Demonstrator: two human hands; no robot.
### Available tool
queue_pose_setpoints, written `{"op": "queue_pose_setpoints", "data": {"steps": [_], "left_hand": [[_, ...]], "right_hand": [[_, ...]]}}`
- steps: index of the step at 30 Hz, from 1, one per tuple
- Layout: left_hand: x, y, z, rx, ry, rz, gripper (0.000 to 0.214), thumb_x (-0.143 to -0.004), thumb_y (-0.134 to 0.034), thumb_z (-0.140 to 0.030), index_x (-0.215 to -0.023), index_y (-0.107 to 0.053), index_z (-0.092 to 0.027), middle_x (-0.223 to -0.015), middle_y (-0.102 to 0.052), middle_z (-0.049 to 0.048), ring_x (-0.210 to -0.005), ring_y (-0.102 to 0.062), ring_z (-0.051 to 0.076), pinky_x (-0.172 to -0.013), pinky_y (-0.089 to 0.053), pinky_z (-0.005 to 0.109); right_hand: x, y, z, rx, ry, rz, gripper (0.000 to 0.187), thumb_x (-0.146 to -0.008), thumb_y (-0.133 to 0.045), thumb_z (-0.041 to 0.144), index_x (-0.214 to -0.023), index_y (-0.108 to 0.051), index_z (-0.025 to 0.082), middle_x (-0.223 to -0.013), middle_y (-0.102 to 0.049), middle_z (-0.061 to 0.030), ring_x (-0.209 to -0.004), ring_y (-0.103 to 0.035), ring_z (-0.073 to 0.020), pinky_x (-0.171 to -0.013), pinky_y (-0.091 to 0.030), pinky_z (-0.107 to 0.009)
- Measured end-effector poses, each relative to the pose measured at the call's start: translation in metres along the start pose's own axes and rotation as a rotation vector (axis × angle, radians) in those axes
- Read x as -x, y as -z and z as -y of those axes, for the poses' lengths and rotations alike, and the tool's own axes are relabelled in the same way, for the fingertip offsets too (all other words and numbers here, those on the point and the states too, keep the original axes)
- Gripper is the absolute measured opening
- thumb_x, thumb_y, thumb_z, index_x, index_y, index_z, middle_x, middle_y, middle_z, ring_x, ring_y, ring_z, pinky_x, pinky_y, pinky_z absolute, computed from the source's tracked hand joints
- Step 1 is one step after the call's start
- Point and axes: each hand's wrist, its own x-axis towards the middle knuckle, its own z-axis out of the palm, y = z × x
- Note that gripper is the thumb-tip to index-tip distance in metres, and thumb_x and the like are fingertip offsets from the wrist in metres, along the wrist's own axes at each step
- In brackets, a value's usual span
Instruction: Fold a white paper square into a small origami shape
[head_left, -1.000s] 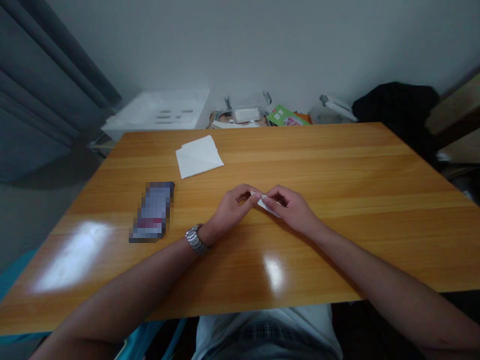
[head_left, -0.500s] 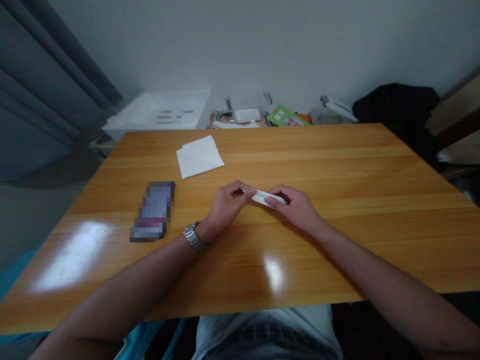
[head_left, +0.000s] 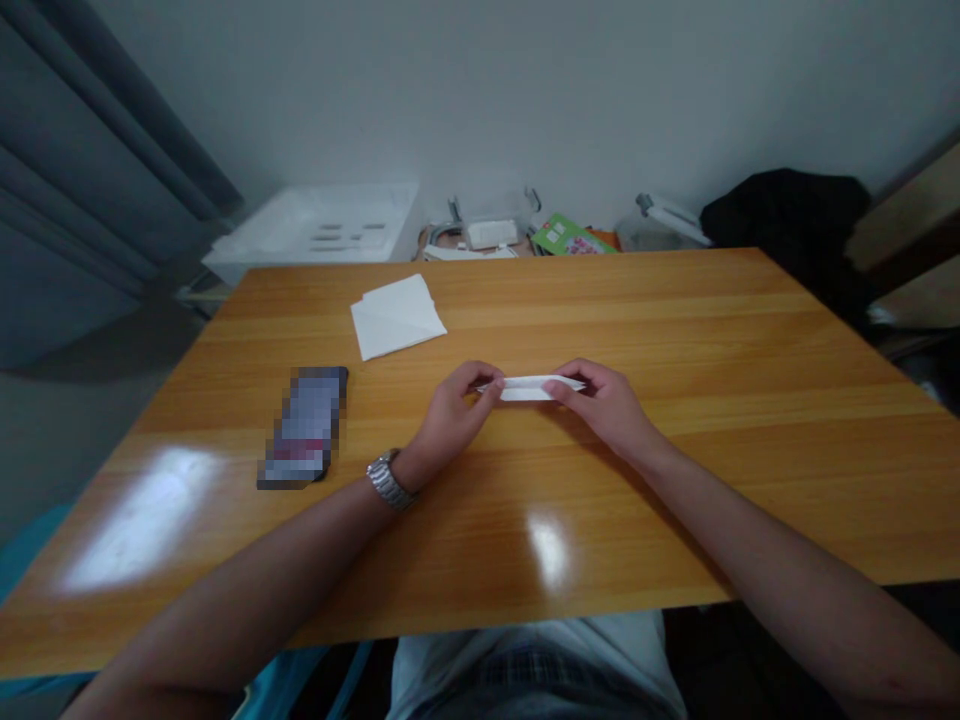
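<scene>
A narrow folded strip of white paper [head_left: 529, 387] lies level just above the wooden table [head_left: 675, 330], held at both ends. My left hand [head_left: 452, 417], with a metal watch at the wrist, pinches its left end. My right hand [head_left: 609, 405] pinches the right end. Both hands are closed on the strip near the table's middle.
A stack of white paper sheets [head_left: 397, 315] lies at the back left of the table. A phone [head_left: 304, 427] rests left of my hands. Behind the table are a white tray [head_left: 319, 228], a green packet [head_left: 568, 236], small clutter and a dark bag [head_left: 787, 215].
The hands have drawn apart along the paper, and the strip has turned from slanted to level and now shows stretched between them.
</scene>
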Motion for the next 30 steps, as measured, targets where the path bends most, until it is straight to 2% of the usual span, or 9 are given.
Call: {"op": "queue_pose_setpoints", "data": {"steps": [5, 11, 15, 20, 24, 30], "left_hand": [[0.0037, -0.0012, 0.0007, -0.056, -0.068, 0.069, 0.020, -0.095, -0.065, -0.037, -0.102, -0.071, -0.019, -0.100, -0.073, 0.0045, -0.094, -0.067, 0.018, -0.086, -0.052, 0.030], [0.0010, 0.0001, -0.0012, 0.003, 0.040, 0.025, 0.020, -0.095, -0.064, -0.036, -0.095, -0.070, -0.018, -0.093, -0.074, 0.0045, -0.084, -0.067, 0.017, -0.080, -0.054, 0.029], [0.0007, -0.0011, -0.0002, 0.027, 0.049, 0.035, 0.019, -0.094, -0.063, -0.036, -0.094, -0.069, -0.017, -0.092, -0.073, 0.0046, -0.083, -0.066, 0.017, -0.079, -0.054, 0.029], [0.0050, -0.0060, 0.0009, 0.038, 0.007, 0.127, 0.018, -0.094, -0.062, -0.035, -0.096, -0.066, -0.017, -0.092, -0.071, 0.0041, -0.083, -0.067, 0.016, -0.079, -0.055, 0.028], [0.0065, -0.0071, -0.0013, 0.045, 0.002, 0.169, 0.025, -0.094, -0.066, -0.041, -0.102, -0.069, -0.018, -0.094, -0.073, 0.0045, -0.085, -0.068, 0.017, -0.080, -0.056, 0.028], [0.0044, -0.0059, -0.0027, 0.104, 0.048, 0.199, 0.028, -0.094, -0.066, -0.045, -0.092, -0.070, -0.018, -0.087, -0.074, 0.0041, -0.079, -0.068, 0.016, -0.072, -0.055, 0.026]], "right_hand": [[0.0009, 0.0005, 0.0033, 0.042, -0.009, 0.074, 0.033, -0.084, -0.074, 0.052, -0.084, -0.073, 0.019, -0.073, -0.066, -0.0004, -0.065, -0.053, -0.0151, -0.060, -0.039, -0.028], [0.0012, -0.0022, 0.0034, -0.085, -0.037, 0.080, 0.034, -0.082, -0.076, 0.052, -0.091, -0.075, 0.020, -0.082, -0.072, -0.0028, -0.073, -0.062, -0.0181, -0.067, -0.046, -0.029], [0.0009, -0.0037, 0.0017, -0.153, -0.067, 0.061, 0.036, -0.081, -0.076, 0.053, -0.094, -0.074, 0.020, -0.082, -0.074, -0.0042, -0.076, -0.066, -0.0205, -0.071, -0.050, -0.032], [0.0005, -0.0025, -0.0014, -0.074, -0.025, 0.049, 0.033, -0.085, -0.073, 0.053, -0.088, -0.074, 0.020, -0.077, -0.070, -0.0024, -0.071, -0.060, -0.0180, -0.065, -0.046, -0.029], [0.0016, -0.0028, 0.0006, -0.017, -0.026, 0.090, 0.033, -0.086, -0.072, 0.052, -0.084, -0.072, 0.019, -0.073, -0.066, -0.0010, -0.068, -0.056, -0.0163, -0.061, -0.042, -0.028], [0.0027, -0.0056, 0.0036, 0.010, -0.013, 0.116, 0.036, -0.086, -0.071, 0.055, -0.079, -0.069, 0.019, -0.069, -0.061, 0.0003, -0.064, -0.053, -0.0151, -0.058, -0.039, -0.027]]}}
